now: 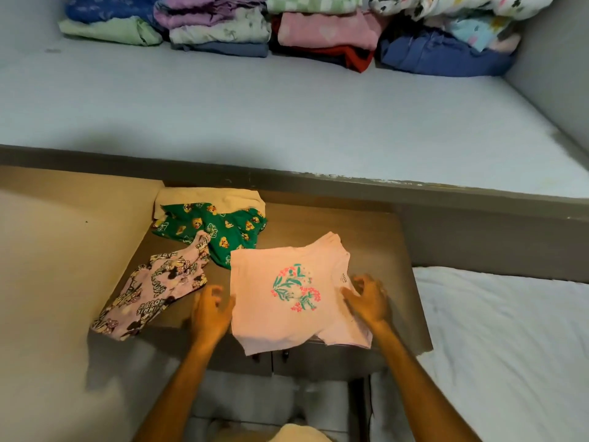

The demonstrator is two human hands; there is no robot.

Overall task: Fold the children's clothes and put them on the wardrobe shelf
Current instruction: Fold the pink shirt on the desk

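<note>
Beside shirt point(293, 295) edges, hands point(208, 314) point(369, 299) open.

Bare forearms, no sleeves visible

A pale pink T-shirt point(296, 298) with a floral print lies spread flat at lower centre. Left of it sit a crumpled lilac cartoon-print garment point(153, 291) and a green printed one point(213, 231). Folded stacks point(287, 30) line the shelf point(255, 116) across the top.

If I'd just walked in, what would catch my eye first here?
Likely the pink T-shirt with a flower print, spread flat on the brown table, with the left hand and right hand at its sides. Behind, folded clothes sit piled at the back of the pale shelf.
</note>
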